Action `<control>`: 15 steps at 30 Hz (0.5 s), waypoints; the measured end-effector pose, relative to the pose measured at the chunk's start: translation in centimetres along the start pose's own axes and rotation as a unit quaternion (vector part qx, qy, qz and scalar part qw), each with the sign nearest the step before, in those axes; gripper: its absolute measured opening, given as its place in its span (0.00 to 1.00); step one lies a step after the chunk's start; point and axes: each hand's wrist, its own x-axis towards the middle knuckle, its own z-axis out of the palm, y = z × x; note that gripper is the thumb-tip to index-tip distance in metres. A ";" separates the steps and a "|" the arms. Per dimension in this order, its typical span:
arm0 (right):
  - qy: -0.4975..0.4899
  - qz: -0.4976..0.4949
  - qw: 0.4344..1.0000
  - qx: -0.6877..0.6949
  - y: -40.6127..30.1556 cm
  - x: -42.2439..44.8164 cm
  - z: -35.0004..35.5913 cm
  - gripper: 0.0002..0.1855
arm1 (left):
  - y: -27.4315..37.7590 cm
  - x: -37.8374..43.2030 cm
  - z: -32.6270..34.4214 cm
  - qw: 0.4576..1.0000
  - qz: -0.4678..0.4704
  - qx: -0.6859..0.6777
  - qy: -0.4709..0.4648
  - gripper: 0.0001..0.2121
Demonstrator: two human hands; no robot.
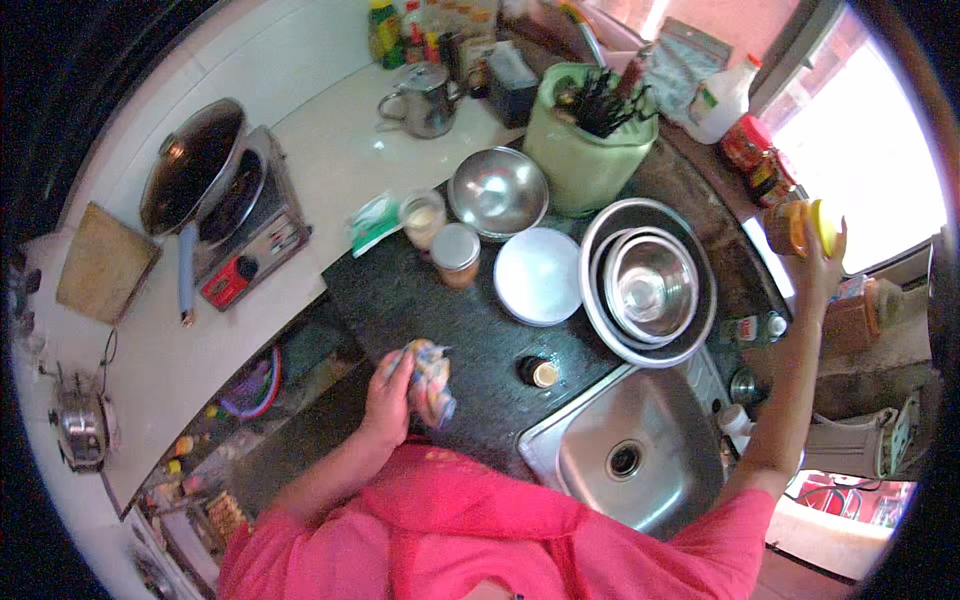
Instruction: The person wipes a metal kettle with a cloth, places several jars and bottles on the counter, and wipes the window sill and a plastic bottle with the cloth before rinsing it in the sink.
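Note:
A crumpled multicoloured cloth is bunched in my left hand, above the front of the dark stone counter. My right arm reaches out to the far right, where my right hand grips a jar with a yellow lid beside the bright window. Red-lidded jars stand on the ledge just beyond it. Between my hands, a small dark bottle with a pale cap is on the counter near the steel sink.
Stacked steel bowls sit behind the sink, beside a white round lid or plate. A metal-lidded jar, another steel bowl and a green utensil container stand farther back. Left is a stove with a wok.

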 end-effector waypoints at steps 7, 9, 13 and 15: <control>-0.323 -0.119 0.939 0.028 -15.3 -18.6 8.1 0.44 | 2.0 -1.4 -3.2 0.974 -0.107 -0.194 -0.054 0.21; -0.444 -0.129 0.886 -0.023 -17.1 -23.1 11.5 0.46 | 2.6 -1.6 -4.0 0.972 -0.083 -0.199 -0.098 0.24; -0.523 -0.144 0.840 -0.025 -15.8 -29.4 19.3 0.41 | 3.1 -2.1 -5.2 0.968 -0.071 -0.226 -0.088 0.23; -0.499 -0.166 0.850 -0.039 -14.1 -32.0 22.7 0.40 | 3.5 -2.5 -5.9 0.962 -0.064 -0.242 -0.111 0.23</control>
